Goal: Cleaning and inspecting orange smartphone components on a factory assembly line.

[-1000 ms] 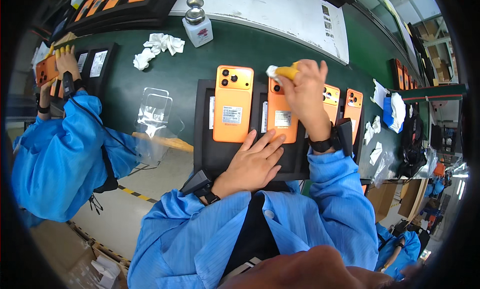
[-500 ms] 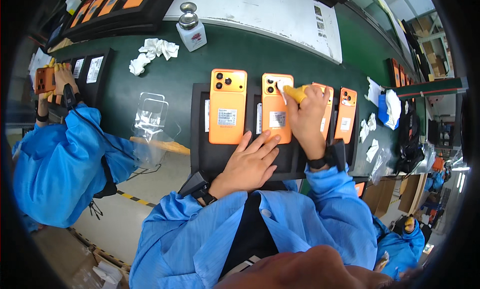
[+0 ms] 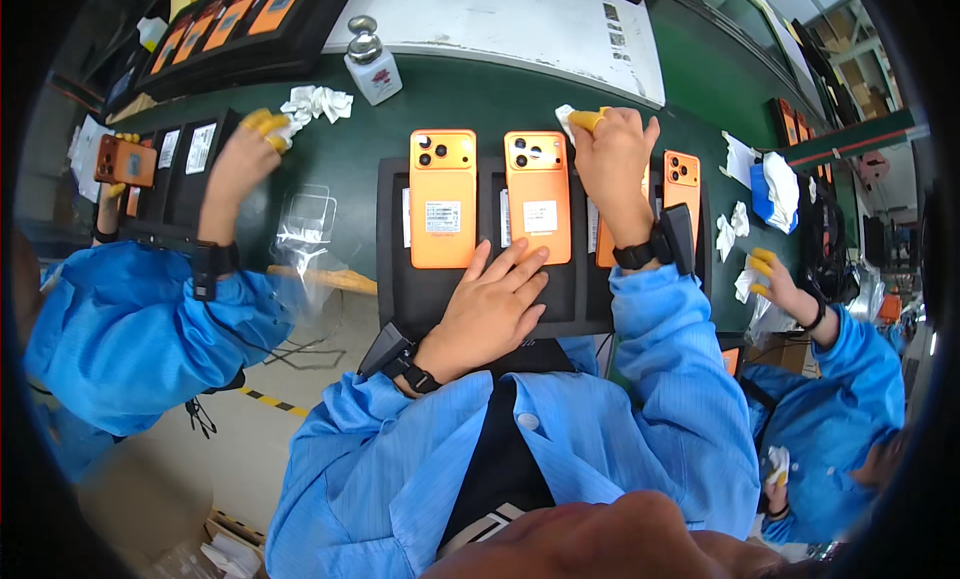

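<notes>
Several orange phones lie back up in a black foam tray (image 3: pixel 415 299) before me. My left hand (image 3: pixel 490 297) lies with fingers spread, its fingertips on the lower end of the second phone (image 3: pixel 539 184) from the left. My right hand (image 3: pixel 612 159), with yellow finger cots, pinches a white wipe (image 3: pixel 565 122) just right of that phone's camera block, off its surface. Left of it lies another phone (image 3: pixel 443 184) with a white label. My right hand and wrist partly hide a third phone (image 3: pixel 605 247); the rightmost phone (image 3: pixel 682 184) shows beyond it.
A pump bottle (image 3: pixel 374 71) and crumpled wipes (image 3: pixel 318 103) stand beyond the tray. Clear plastic film (image 3: pixel 305 224) lies left of it. A co-worker's hand (image 3: pixel 245 159) reaches in on the left, another (image 3: pixel 785 287) on the right. A blue packet (image 3: pixel 775 194) holds white wipes.
My right hand has moved up with the wipe, off the second phone's camera block. My left hand stays on the phone. The left co-worker reaches to the crumpled wipes; the right co-worker reaches toward the table.
</notes>
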Demonstrator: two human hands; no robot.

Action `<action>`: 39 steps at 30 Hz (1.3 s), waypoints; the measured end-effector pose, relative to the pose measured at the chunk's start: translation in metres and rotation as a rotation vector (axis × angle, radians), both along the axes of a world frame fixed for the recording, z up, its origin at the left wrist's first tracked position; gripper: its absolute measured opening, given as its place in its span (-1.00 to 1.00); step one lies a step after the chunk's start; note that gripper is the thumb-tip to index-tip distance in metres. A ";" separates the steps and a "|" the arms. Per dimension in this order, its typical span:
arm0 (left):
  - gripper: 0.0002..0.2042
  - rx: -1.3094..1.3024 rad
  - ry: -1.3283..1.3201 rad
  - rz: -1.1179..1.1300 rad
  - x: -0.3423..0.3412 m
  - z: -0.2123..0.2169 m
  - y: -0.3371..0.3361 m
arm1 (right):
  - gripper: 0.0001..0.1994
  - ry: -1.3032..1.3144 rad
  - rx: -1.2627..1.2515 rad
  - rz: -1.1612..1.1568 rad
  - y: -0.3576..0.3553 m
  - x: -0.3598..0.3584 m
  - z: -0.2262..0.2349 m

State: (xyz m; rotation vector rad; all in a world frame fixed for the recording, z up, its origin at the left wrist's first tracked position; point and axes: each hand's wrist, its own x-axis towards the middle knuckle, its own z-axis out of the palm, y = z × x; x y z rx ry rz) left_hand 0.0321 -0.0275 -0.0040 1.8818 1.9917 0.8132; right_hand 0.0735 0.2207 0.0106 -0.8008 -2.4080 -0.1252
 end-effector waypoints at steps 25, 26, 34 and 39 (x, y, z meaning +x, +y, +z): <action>-0.27 -0.027 0.230 -0.278 0.069 -0.003 0.066 | -0.72 0.067 -0.235 -0.069 0.002 0.090 -0.012; -0.28 -0.033 0.232 -0.268 0.069 -0.003 0.066 | -0.74 0.089 -0.244 -0.037 0.003 0.083 -0.010; -0.28 -0.022 0.163 -0.273 0.063 -0.003 0.066 | -0.82 -0.092 -0.256 0.230 0.024 0.090 0.010; -0.29 -0.025 0.156 -0.282 0.067 -0.003 0.064 | -0.81 -0.101 -0.262 0.107 0.048 0.115 0.018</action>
